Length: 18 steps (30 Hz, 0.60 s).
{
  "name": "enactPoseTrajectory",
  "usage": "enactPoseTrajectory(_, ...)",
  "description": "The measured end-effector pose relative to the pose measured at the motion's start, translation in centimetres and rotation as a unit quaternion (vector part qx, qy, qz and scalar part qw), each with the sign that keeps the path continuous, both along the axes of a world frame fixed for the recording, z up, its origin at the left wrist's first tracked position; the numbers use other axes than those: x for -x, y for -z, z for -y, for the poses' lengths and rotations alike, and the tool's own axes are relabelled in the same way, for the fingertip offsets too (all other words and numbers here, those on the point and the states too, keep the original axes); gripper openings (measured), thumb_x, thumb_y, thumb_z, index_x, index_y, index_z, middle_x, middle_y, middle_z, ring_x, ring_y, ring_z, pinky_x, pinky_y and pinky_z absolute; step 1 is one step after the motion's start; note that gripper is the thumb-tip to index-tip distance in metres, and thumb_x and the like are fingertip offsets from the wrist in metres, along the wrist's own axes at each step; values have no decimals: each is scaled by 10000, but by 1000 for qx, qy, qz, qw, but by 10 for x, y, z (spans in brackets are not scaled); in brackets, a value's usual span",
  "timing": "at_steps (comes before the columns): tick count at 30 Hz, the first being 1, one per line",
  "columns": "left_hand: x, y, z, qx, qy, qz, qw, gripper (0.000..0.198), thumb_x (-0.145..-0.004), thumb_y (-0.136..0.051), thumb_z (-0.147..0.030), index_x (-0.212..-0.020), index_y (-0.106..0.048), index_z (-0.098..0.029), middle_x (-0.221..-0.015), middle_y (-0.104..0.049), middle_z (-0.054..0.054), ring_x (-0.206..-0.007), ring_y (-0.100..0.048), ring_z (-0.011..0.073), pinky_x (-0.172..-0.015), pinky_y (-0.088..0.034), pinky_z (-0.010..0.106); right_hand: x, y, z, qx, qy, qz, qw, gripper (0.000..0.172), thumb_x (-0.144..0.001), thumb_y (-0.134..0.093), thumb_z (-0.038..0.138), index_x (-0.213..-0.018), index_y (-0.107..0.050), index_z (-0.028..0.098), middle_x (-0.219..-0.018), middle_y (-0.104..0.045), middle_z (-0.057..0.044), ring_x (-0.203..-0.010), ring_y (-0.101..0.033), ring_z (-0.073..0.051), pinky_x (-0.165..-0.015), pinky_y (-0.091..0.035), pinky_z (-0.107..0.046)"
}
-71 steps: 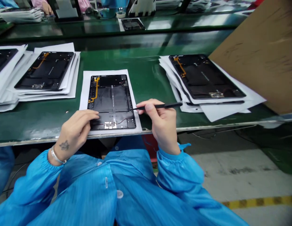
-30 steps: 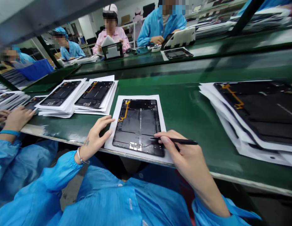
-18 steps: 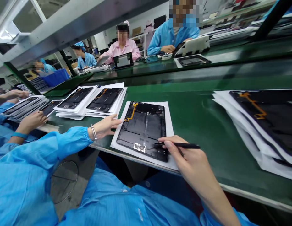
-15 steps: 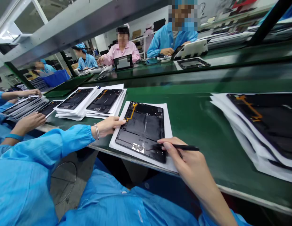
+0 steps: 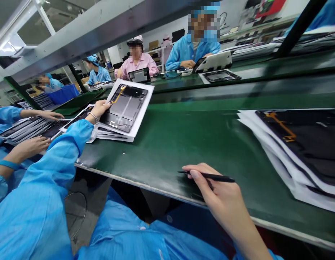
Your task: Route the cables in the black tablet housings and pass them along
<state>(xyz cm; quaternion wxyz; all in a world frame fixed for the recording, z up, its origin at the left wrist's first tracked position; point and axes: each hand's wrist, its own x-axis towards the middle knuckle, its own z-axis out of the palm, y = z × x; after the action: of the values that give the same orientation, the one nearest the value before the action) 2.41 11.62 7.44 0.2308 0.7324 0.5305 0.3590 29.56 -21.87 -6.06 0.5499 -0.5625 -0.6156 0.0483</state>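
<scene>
Left hand [image 5: 98, 111] closed at the near corner of a white paper sheet [image 5: 141, 112], fingers pinching its edge, with the sheet raised and tilted above the desk [image 5: 167, 144] left of centre. On that sheet, a black tablet back panel [image 5: 124, 108] with an orange flex cable [image 5: 118, 96], no clip or tape visible. Beneath the sheet, a pile of paper-backed panels [image 5: 113, 136], partly hidden. Low at bottom right of centre, right hand [image 5: 218, 195] curled firmly round a slim black stylus [image 5: 207, 176], tip pointing left, well apart from the raised sheet.

Main risk: the panel sliding off the sheet if the tilt steepens, with a drop onto the pile or damage to the cable as the likely result. Second risk: the stylus tip scoring a panel through a careless swing of the right hand.

Far off at upper left, a blue bin [image 5: 63, 94], contents hidden from this view. Along the right edge, a tall stack of sheets and panels [image 5: 291, 151], its edges fanned and uneven, so prone to slipping if bumped. At far left, a co-worker's hand [image 5: 51, 115] on another stack.
</scene>
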Motion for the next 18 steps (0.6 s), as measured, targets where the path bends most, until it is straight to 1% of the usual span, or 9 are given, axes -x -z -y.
enactPoseTrajectory(3, 13, 7, -23, 16, -34, -50, 998, 354, -961, -633, -416, -1179, -626, -138, -1167, -650, 71, -1015, -659, 229, -867, -589, 409, 0, -1, 0, -1, 1, 9, 1000, 241, -1006, -515, 356, -914, -717, 262, -832, -746, 3, -708, -718, -161, -616, -528, -257)
enactPoseTrajectory(5, 18, 12, -30, 13, -40, -88, 995, 369, -962, -633, -406, -1223, -610, -146, -1212, -638, 82, -1050, -653, 237, -890, -586, 426, 0, -2, 1, 3, 2, 11, 1000, 241, -1004, -520, 352, -906, -718, 256, -829, -745, -5, -711, -718, -166, -620, -532, -262)
enactPoseTrajectory(7, 19, 16, -31, -10, -39, -126, 991, 378, -960, -636, -402, -1245, -602, -156, -1255, -624, 92, -1098, -639, 247, -934, -570, 457, 0, -3, 1, 7, 4, 8, 1000, 238, -1002, -524, 346, -905, -719, 252, -828, -741, -9, -719, -717, -167, -631, -535, -263)
enactPoseTrajectory(9, 18, 21, -27, -51, -27, -159, 986, 406, -958, -638, -394, -1289, -584, -165, -1352, -583, 111, -1217, -590, 278, -1030, -512, 522, 1, -3, 2, 12, 5, 2, 1000, 231, -1001, -528, 335, -905, -720, 250, -826, -735, -7, -725, -714, -161, -641, -533, -258)
enactPoseTrajectory(11, 16, 30, -19, -92, -3, -186, 978, 437, -968, -609, -348, -1362, -544, -170, -1491, -495, 132, -1387, -462, 298, -1165, -377, 548, 1, -3, 3, 18, 1, -4, 1000, 223, -1001, -532, 323, -909, -721, 247, -827, -729, -6, -727, -708, -154, -648, -529, -250)
enactPoseTrajectory(13, 13, 41, -10, -117, 29, -211, 970, 474, -964, -573, -306, -1413, -515, -166, -1568, -431, 127, -1486, -341, 285, -1247, -247, 493, 1, -3, 4, 24, -8, -11, 1000, 220, -1002, -533, 316, -916, -722, 243, -831, -723, -7, -735, -702, -150, -658, -523, -244)
enactPoseTrajectory(14, 11, 47, -4, -122, 44, -223, 966, 489, -955, -559, -300, -1422, -513, -162, -1574, -432, 124, -1499, -324, 277, -1259, -220, 464, 1, -3, 4, 26, -11, -15, 1000, 220, -1003, -533, 314, -921, -723, 241, -834, -720, -8, -741, -698, -148, -663, -520, -242)
enactPoseTrajectory(16, 10, 59, 8, -126, 62, -243, 960, 501, -944, -528, -330, -1410, -530, -145, -1535, -489, 131, -1474, -375, 289, -1249, -245, 466, 2, -3, 5, 28, -14, -25, 999, 223, -1006, -532, 315, -929, -727, 237, -844, -717, -11, -754, -693, -145, -679, -516, -237)
enactPoseTrajectory(18, 9, 69, 26, -137, 66, -251, 956, 515, -957, -460, -364, -1396, -535, -105, -1498, -521, 165, -1447, -416, 324, -1226, -279, 520, 3, -4, 6, 33, -21, -41, 998, 233, -1009, -530, 321, -934, -731, 230, -848, -717, -16, -764, -690, -146, -702, -519, -239)
